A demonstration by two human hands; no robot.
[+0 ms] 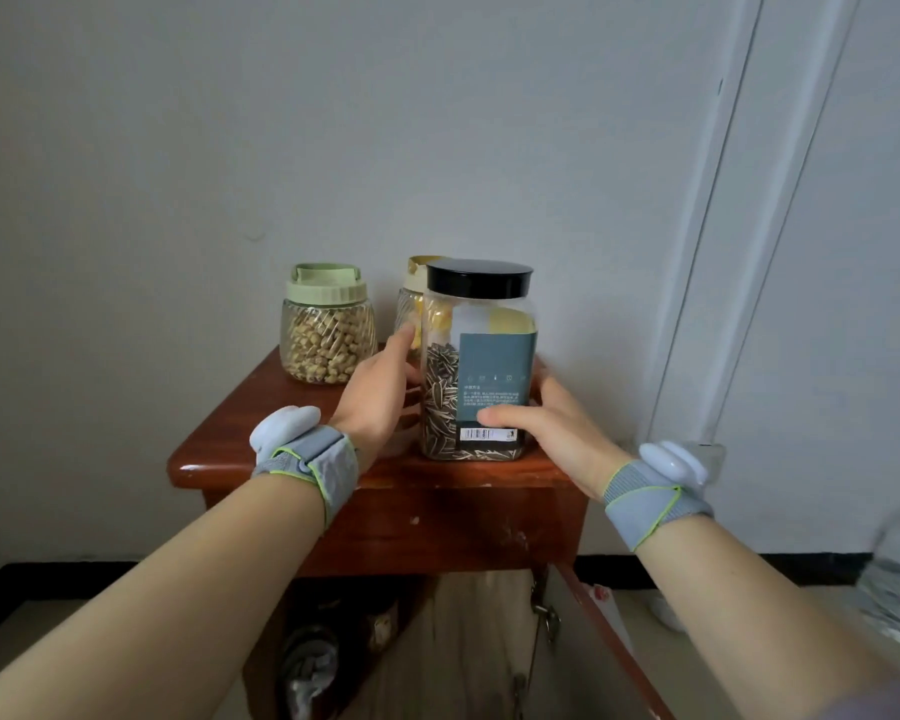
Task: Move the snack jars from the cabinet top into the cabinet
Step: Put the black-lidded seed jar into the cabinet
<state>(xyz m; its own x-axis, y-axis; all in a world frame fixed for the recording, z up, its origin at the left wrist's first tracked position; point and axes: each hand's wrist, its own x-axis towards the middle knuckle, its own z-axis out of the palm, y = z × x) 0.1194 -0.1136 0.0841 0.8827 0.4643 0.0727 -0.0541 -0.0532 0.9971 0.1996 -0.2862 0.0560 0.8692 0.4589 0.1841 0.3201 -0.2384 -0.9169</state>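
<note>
I have the black-lidded seed jar upright at the cabinet top's front edge, squeezed between my left hand and right hand, so the open compartment lies straight below.

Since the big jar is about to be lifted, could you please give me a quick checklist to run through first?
1. Both hands on the black-lid jar: ok; left hand and right hand press its sides.
2. Lid seated: ok, it looks flat and closed.
3. Jar upright on the cabinet top: ok.
4. Clearance from the yellow-lid jar behind: cannot tell, they overlap in view.
5. Cabinet door open: ok.
6. Free space inside: cannot tell, dark, some items visible.
</note>
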